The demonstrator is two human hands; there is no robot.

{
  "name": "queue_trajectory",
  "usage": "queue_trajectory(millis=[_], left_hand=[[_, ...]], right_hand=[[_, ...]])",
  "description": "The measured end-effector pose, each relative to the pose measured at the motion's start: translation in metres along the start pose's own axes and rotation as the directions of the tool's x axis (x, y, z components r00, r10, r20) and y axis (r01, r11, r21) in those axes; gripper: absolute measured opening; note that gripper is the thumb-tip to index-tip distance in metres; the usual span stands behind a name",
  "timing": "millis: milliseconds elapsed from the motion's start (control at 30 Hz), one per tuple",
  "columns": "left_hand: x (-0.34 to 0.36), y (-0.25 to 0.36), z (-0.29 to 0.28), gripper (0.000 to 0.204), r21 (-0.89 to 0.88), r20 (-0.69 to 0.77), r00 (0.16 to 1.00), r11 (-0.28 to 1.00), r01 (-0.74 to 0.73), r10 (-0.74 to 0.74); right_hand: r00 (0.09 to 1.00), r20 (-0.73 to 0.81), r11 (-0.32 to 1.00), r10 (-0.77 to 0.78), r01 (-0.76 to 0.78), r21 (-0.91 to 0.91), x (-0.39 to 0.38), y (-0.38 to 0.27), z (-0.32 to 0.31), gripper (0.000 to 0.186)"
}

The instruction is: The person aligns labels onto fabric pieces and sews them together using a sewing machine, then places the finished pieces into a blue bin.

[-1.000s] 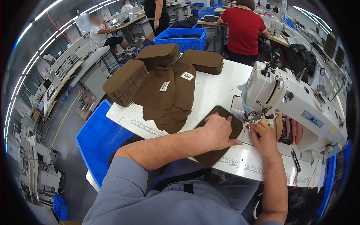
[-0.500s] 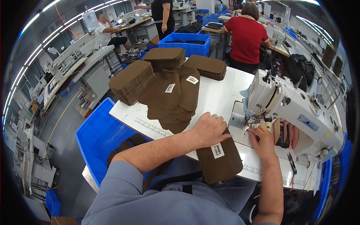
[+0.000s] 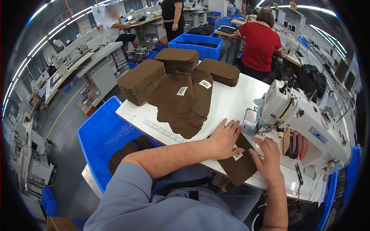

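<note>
Resting with fingers spread, the left hand (image 3: 226,141) partly hides the white label (image 3: 238,156) on a brown, round-cornered fabric panel (image 3: 239,170) overhanging the counter (image 3: 224,103); near the sewing machine (image 3: 304,119), the right hand (image 3: 269,158) holds thumb and fingers apart.

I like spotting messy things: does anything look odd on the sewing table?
The loose fabric panels look untidy, fanned crookedly beside neat stacks. The labelled brown panel under the left hand overhangs the white table. I see no spill or damage.
</note>
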State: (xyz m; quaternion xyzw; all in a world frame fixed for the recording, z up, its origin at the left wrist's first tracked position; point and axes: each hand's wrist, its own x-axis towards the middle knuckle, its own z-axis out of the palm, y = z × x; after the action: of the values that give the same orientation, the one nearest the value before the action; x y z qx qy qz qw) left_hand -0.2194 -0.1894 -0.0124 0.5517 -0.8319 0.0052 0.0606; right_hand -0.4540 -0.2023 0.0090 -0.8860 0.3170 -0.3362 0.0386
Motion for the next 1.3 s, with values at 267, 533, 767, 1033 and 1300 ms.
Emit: queue_trajectory(millis=[267,533,767,1033,1300], left_hand=[[-0.022,-0.005,0.002,0.083,-0.002,-0.084,0.995,0.998,-0.055,0.054],[-0.029,-0.021,0.015,0.085,-0.191,-0.053,0.971,0.952,-0.238,0.232],[-0.039,-0.011,0.010,0.088,-0.180,-0.088,0.977,0.962,-0.207,0.194],[-0.058,-0.006,0.007,0.090,-0.175,-0.104,0.989,0.978,-0.118,0.101],[-0.044,-0.016,0.008,0.091,-0.141,-0.124,0.989,0.985,-0.100,0.083]], right_hand=[[0.906,0.406,0.993,0.119,-0.099,-0.069,-0.010,-0.054,0.029,0.093],[0.893,0.449,0.995,0.023,0.024,-0.099,-0.013,-0.044,0.028,0.098],[0.898,0.439,0.995,0.021,0.026,-0.100,-0.028,-0.037,0.012,0.097],[0.874,0.477,0.988,0.092,-0.020,-0.153,-0.041,-0.024,-0.008,0.098],[0.889,0.434,0.983,0.145,-0.081,-0.162,-0.030,-0.014,-0.002,0.091]])
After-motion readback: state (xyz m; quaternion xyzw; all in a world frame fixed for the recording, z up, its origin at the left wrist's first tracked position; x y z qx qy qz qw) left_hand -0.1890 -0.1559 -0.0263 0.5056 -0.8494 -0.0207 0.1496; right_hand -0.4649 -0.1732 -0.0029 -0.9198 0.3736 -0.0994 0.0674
